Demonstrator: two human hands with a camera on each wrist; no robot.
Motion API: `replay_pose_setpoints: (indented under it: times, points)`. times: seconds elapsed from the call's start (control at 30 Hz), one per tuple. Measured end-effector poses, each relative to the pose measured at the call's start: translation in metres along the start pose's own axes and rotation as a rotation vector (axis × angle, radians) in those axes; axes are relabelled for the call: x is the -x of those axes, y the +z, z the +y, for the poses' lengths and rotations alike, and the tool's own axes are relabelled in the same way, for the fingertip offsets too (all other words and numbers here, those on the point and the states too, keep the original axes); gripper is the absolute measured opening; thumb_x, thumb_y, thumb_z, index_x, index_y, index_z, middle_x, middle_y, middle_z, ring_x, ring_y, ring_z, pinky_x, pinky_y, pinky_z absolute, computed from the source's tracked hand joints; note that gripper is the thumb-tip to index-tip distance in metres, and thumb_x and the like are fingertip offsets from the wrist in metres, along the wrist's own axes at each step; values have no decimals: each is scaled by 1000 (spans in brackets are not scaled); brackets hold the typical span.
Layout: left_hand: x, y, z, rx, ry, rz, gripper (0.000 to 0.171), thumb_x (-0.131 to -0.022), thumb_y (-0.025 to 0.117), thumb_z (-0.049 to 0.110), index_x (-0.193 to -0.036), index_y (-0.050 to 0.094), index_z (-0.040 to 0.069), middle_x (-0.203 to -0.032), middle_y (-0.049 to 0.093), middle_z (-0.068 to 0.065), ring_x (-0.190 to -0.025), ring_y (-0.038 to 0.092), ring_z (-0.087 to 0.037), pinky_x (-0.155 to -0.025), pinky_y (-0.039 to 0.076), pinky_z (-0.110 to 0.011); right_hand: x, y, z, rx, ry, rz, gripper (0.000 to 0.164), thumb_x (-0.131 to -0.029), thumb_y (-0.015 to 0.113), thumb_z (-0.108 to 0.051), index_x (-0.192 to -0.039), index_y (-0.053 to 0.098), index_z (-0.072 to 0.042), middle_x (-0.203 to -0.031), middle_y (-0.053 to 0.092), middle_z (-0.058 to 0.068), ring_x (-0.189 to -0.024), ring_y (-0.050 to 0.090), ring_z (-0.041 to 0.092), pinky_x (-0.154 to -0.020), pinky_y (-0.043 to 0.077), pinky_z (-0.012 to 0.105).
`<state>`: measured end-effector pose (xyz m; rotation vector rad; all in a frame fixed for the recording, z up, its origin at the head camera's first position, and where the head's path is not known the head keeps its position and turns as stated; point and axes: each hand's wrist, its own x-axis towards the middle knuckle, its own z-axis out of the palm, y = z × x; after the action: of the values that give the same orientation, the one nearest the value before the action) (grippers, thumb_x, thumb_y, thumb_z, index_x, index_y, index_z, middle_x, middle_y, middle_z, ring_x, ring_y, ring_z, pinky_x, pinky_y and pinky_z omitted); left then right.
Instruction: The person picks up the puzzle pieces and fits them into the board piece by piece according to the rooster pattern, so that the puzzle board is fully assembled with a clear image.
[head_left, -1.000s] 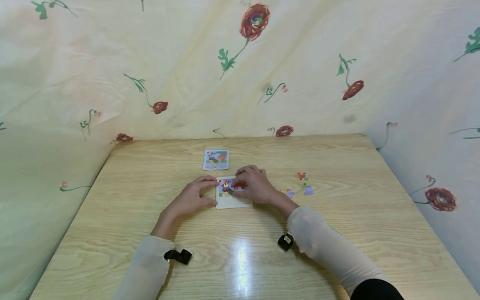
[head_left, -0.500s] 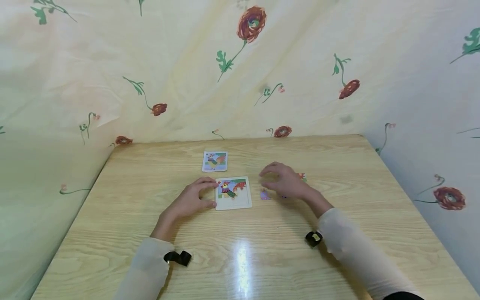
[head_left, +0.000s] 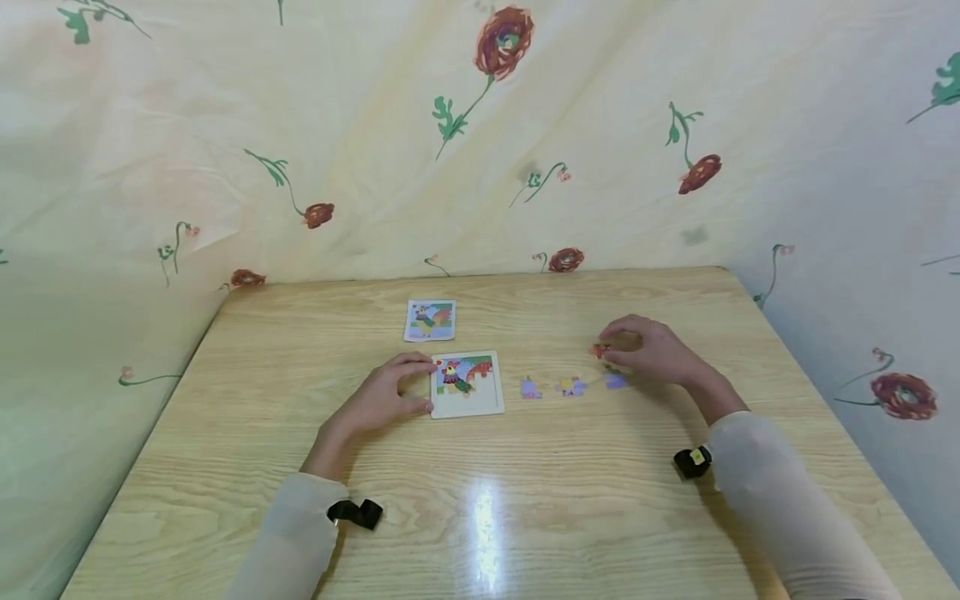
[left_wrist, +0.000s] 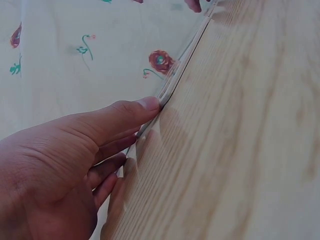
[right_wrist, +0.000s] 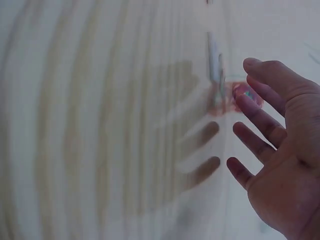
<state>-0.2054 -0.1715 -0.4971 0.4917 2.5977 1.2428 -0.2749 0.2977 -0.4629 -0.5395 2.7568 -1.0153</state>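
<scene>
A white-framed jigsaw board [head_left: 467,406], partly filled with a rooster picture, lies on the table in the head view. My left hand [head_left: 382,393] holds its left edge, one finger at the far corner and the thumb at the near one. In the left wrist view the thumb of my left hand [left_wrist: 112,120] presses along the board's thin edge [left_wrist: 167,95]. Off to the right, my right hand [head_left: 651,352] hovers at a red puzzle piece [head_left: 599,350], thumb and forefinger apart around it. The right wrist view, blurred, shows the right hand [right_wrist: 287,130] with fingers spread just short of the piece.
Three loose lilac pieces lie in a row right of the board: one close to it [head_left: 530,387], a yellow-and-lilac piece [head_left: 572,386], and a lilac piece [head_left: 616,379] beneath the right hand. A rooster picture card [head_left: 431,320] sits behind the board. Flowered cloth [head_left: 360,150] hangs beyond the table.
My right hand has left the board and moved right, past the lilac pieces, to the red piece. The board's picture and the lilac piece beside it have come into view. The left hand stays.
</scene>
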Motion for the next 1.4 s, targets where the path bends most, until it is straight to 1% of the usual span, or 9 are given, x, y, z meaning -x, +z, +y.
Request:
replay_pose_setpoints:
  times: [0.17, 0.3, 0.4, 0.5, 0.6, 0.83, 1.13, 1.27, 1.4]
  points:
    - [-2, -1, 0, 2, 2, -1, 61, -91, 81, 25, -147, 59, 20, -162, 41, -2, -157, 30, -31, -124, 32, -57, 3, -6, 16, -8, -4, -15, 32, -97, 74, -25, -125, 69, -11, -143, 57, 16, -148, 37, 44, -119, 27, 70]
    - [-2, -1, 1, 2, -2, -3, 61, -91, 81, 24, -147, 59, 19, -162, 41, -2, -157, 29, -31, -125, 31, -57, 5, -6, 20, -23, -24, -27, 34, -98, 72, -25, -128, 69, -10, -147, 51, 19, -148, 35, 46, -117, 28, 72]
    - [-2, -1, 2, 6, -9, -6, 61, -91, 81, 24, -147, 59, 18, -162, 41, -3, -157, 29, -32, -125, 31, -57, 6, -4, 20, -15, -28, -30, 34, -99, 71, -24, -129, 69, -9, -148, 48, 19, -143, 38, 46, -114, 31, 71]
    - [-2, -1, 3, -4, -2, -6, 61, -91, 80, 24, -148, 58, 17, -162, 41, -4, -156, 30, -33, -124, 31, -58, 6, -3, 20, -7, -23, -30, 33, -100, 70, -24, -129, 69, -9, -149, 45, 19, -143, 37, 47, -114, 30, 72]
    - [-3, -1, 4, -15, -2, -5, 61, -91, 81, 25, -148, 59, 18, -162, 42, -3, -156, 31, -32, -125, 32, -57, 6, -3, 21, -12, -21, -24, 33, -99, 71, -25, -128, 70, -9, -149, 46, 19, -143, 37, 46, -114, 31, 72]
    - [-4, 0, 3, -15, -1, 0, 61, -91, 81, 25, -148, 58, 18, -162, 42, -3, -156, 30, -32, -125, 32, -57, 1, -1, 22, 2, -1, 20, 28, -97, 74, -26, -121, 73, -11, -145, 50, 17, -142, 39, 45, -117, 26, 72]
    - [-1, 2, 0, -14, 14, 0, 62, -91, 81, 24, -148, 58, 17, -160, 43, -2, -156, 30, -33, -125, 31, -58, 1, 5, 19, 45, 39, 21, 27, -96, 74, -30, -117, 73, -12, -145, 51, 16, -142, 39, 46, -117, 27, 73]
    - [-1, 2, -1, -12, 15, 9, 62, -91, 80, 25, -148, 58, 19, -161, 42, -1, -156, 30, -33, -123, 33, -58, -1, 7, 14, 49, 37, 48, 29, -96, 74, -29, -118, 73, -11, -146, 51, 18, -143, 38, 48, -117, 26, 74]
    - [0, 2, -2, -10, 14, 15, 61, -91, 80, 25, -148, 58, 19, -162, 42, -1, -156, 30, -33, -124, 32, -58, -5, 12, 5, 58, 16, 83, 29, -95, 75, -27, -117, 74, -9, -142, 55, 20, -139, 43, 47, -115, 29, 73]
